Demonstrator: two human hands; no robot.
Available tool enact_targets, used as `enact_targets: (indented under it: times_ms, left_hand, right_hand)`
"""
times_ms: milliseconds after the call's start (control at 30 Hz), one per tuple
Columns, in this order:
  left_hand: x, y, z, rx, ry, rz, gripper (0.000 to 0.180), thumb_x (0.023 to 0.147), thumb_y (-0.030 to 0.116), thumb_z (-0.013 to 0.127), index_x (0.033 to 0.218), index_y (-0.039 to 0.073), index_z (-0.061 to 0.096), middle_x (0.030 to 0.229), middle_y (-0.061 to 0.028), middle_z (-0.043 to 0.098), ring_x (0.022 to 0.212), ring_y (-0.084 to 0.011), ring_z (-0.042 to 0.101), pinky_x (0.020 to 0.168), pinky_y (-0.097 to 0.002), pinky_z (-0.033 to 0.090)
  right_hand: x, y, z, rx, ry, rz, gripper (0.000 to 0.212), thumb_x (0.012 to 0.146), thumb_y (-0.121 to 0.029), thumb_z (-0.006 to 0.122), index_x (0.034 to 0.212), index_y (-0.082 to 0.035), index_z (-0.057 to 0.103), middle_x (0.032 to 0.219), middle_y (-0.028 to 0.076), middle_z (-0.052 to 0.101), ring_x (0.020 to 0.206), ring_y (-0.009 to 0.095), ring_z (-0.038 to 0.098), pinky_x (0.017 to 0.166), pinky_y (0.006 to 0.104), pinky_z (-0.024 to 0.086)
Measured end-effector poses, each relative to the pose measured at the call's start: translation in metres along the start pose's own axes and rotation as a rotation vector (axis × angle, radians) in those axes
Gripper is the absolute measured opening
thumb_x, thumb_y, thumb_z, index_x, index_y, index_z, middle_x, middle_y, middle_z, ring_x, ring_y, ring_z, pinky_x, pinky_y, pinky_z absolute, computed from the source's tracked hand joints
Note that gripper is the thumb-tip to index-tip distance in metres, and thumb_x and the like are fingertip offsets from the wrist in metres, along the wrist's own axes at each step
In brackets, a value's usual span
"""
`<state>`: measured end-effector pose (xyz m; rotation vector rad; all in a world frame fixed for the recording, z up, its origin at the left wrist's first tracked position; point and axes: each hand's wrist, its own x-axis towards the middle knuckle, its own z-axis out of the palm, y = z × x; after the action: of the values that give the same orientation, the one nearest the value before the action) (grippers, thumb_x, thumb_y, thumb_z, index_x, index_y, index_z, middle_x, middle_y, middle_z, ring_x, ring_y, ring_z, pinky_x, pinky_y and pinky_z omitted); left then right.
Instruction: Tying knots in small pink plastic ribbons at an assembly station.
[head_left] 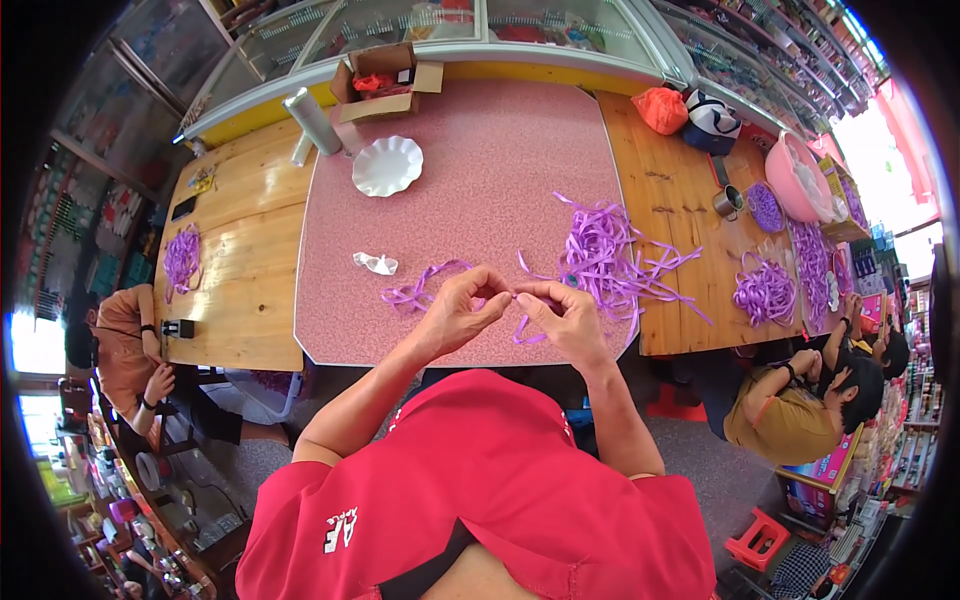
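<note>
Over the near part of the pink tabletop, my left hand [465, 310] and my right hand [565, 318] meet, both closed in a pinch with fingertips almost touching. Between them they grip a thin purple ribbon [527, 333]; part of it hangs below my right hand, and the pinched bit is mostly hidden by my fingers. A loop of purple ribbon [410, 293] lies on the table behind my left hand. Just beyond my right hand sits a tangled pile of purple ribbons [603, 250], its ends spilling over onto the wooden table at right.
A crumpled clear plastic piece [376, 263], a white scalloped plate [388, 166], a plastic-film roll [312, 122] and an open cardboard box [385, 100] stand farther back. More ribbons [765, 290] and a pink basin [797, 177] are at right. Other people sit at both sides.
</note>
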<state>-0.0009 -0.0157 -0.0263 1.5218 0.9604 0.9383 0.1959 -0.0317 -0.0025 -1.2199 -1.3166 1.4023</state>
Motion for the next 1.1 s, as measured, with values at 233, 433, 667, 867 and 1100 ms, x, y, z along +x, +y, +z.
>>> enact_targets:
  times_ms: [233, 433, 667, 867, 1100]
  left_hand:
    - [-0.003, 0.022, -0.005, 0.27, -0.061, 0.194, 0.019, 0.09, 0.01, 0.064, 0.106, 0.001, 0.059, 0.097, -0.0097, 0.061, 0.097, -0.0206, 0.06, 0.087, -0.0344, 0.047]
    - [0.004, 0.021, -0.006, 0.851, -0.18, 0.558, 0.018, 0.085, 0.012, 0.067, 0.095, 0.003, 0.055, 0.086, -0.0108, 0.055, 0.086, -0.0302, 0.057, 0.082, -0.0408, 0.045]
    - [-0.009, 0.029, -0.031, 0.606, -0.4, 0.424, 0.01, 0.085, 0.006, 0.063, 0.085, 0.001, 0.055, 0.077, -0.0123, 0.05, 0.075, -0.0316, 0.054, 0.07, -0.0413, 0.042]
    - [-0.036, 0.007, -0.047, 0.289, -0.522, 0.076, 0.011, 0.093, 0.008, 0.056, 0.087, -0.001, 0.058, 0.079, -0.0117, 0.057, 0.074, -0.0248, 0.056, 0.067, -0.0356, 0.044]
    - [-0.053, -0.042, -0.076, 0.311, -0.273, -0.158, 0.02, 0.096, 0.014, 0.053, 0.084, -0.001, 0.058, 0.075, -0.0059, 0.058, 0.074, -0.0139, 0.056, 0.068, -0.0301, 0.046]
  right_hand:
    - [-0.004, 0.003, -0.006, -0.112, 0.011, -0.036, 0.012, 0.089, -0.011, 0.069, 0.091, 0.001, 0.07, 0.075, 0.001, 0.065, 0.067, 0.005, 0.056, 0.057, 0.0226, 0.045]
    - [-0.005, 0.008, -0.002, -0.291, 0.017, -0.161, 0.013, 0.086, -0.011, 0.071, 0.089, 0.001, 0.069, 0.074, 0.01, 0.067, 0.063, 0.01, 0.059, 0.056, 0.0269, 0.046]
    - [-0.009, 0.017, 0.004, -0.161, -0.15, 0.016, 0.015, 0.089, -0.013, 0.07, 0.086, 0.001, 0.068, 0.064, -0.001, 0.057, 0.058, 0.005, 0.047, 0.05, 0.0259, 0.037]
    - [-0.019, 0.034, 0.02, -0.003, -0.281, -0.016, 0.016, 0.091, -0.014, 0.068, 0.082, -0.001, 0.065, 0.064, -0.005, 0.053, 0.059, 0.004, 0.044, 0.05, 0.0254, 0.035]
    - [0.022, 0.131, -0.009, -0.169, -0.122, -0.124, 0.021, 0.096, -0.018, 0.061, 0.104, -0.001, 0.069, 0.097, 0.008, 0.069, 0.094, 0.016, 0.064, 0.082, 0.0304, 0.05]
